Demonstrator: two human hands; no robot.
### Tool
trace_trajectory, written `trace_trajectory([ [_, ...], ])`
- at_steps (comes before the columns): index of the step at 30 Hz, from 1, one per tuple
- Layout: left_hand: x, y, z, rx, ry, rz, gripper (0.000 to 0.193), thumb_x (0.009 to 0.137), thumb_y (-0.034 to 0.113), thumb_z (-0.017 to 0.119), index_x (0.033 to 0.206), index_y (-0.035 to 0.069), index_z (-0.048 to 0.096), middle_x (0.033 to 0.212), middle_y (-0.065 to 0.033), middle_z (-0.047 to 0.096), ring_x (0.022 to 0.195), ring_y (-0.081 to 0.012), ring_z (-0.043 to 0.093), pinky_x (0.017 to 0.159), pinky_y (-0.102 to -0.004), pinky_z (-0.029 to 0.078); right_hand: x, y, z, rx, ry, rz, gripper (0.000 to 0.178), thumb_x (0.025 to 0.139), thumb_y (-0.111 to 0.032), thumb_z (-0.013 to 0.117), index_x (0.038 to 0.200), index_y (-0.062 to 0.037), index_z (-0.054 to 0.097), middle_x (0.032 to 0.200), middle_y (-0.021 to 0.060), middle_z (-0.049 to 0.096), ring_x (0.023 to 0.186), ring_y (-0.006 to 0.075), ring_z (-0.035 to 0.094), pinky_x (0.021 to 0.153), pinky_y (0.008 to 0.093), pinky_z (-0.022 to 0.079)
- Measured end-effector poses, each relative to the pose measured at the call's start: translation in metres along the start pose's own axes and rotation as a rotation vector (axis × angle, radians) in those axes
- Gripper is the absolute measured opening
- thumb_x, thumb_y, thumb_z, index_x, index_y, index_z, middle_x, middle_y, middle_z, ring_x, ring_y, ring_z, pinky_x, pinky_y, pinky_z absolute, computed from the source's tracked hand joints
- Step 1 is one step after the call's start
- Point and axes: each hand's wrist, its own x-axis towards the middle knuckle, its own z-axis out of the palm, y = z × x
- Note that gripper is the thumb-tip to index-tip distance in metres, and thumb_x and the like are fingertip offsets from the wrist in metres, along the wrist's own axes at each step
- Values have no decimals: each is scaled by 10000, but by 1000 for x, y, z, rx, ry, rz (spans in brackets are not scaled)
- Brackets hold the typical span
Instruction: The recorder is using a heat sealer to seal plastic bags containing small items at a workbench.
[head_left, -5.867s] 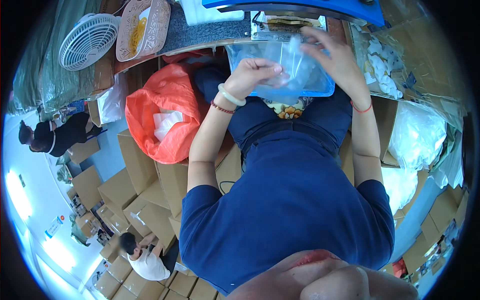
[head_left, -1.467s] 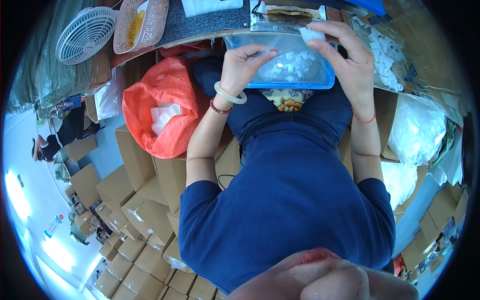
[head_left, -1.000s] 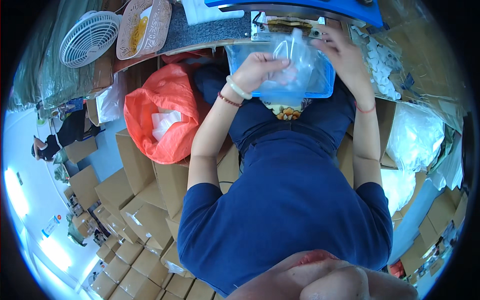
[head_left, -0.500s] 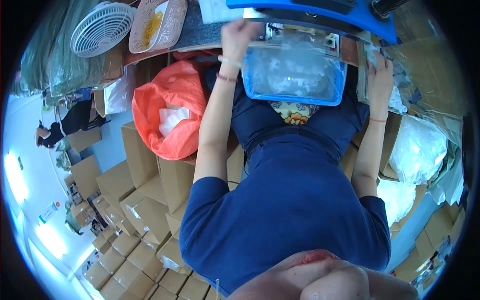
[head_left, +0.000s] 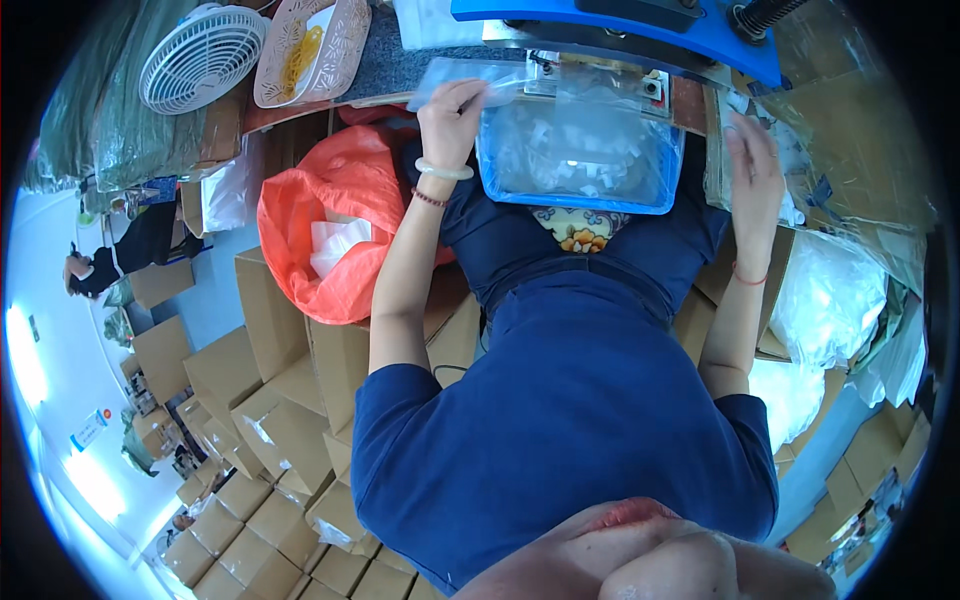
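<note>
My left hand (head_left: pixel 452 128) pinches the edge of a clear plastic bag (head_left: pixel 430 88), which lies flat over the table's front edge beside the press. Below the press, a blue basket (head_left: pixel 580 205) sits over my lap with small white pieces and clear film in it. Another clear plastic sheet (head_left: pixel 600 95) hangs from the press's metal base (head_left: pixel 655 88) into the basket. My right hand (head_left: pixel 755 180) is raised at the right, fingers stretched out, beside a cardboard box (head_left: pixel 717 150) with white pieces (head_left: pixel 785 140) around it. Nothing shows in that hand.
The blue press (head_left: pixel 620 22) with a spring spans the far side. A white fan (head_left: pixel 205 60) and a patterned basket (head_left: pixel 345 55) with yellow bands stand at far left. A red sack (head_left: pixel 335 170) holds white pieces. Several cartons (head_left: pixel 285 425) fill the left floor; a person (head_left: pixel 140 240) stands beyond.
My left hand has drawn back from the press toward me, and a clear plastic bag now shows in it. My right hand has come slightly away from the box at the right.
</note>
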Motion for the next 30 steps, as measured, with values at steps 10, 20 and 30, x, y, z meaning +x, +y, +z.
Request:
trace_trajectory([
  [10,-12,89,-20,-647,-354,-422,173,843,79,762,987,-15,740,910,-45,737,824,-71,649,752,-206,510,12,-104,21,479,-146,-287,230,820,-86,762,1042,-51,709,1064,73,659,950,192,635,815,289,504],
  [20,-9,85,-11,-879,-913,-526,234,903,148,710,1058,-27,723,955,-102,737,873,-136,686,765,-261,549,41,-77,22,206,-697,-340,242,886,-218,680,1043,-35,661,1009,103,646,921,248,644,793,345,494],
  [30,24,59,63,-1259,-678,-882,280,960,155,619,1167,-30,650,1105,-151,698,985,-256,696,830,-346,574,28,-2,16,-436,-48,-97,224,945,-230,592,1105,-93,668,1113,133,653,969,348,639,808,402,514],
])
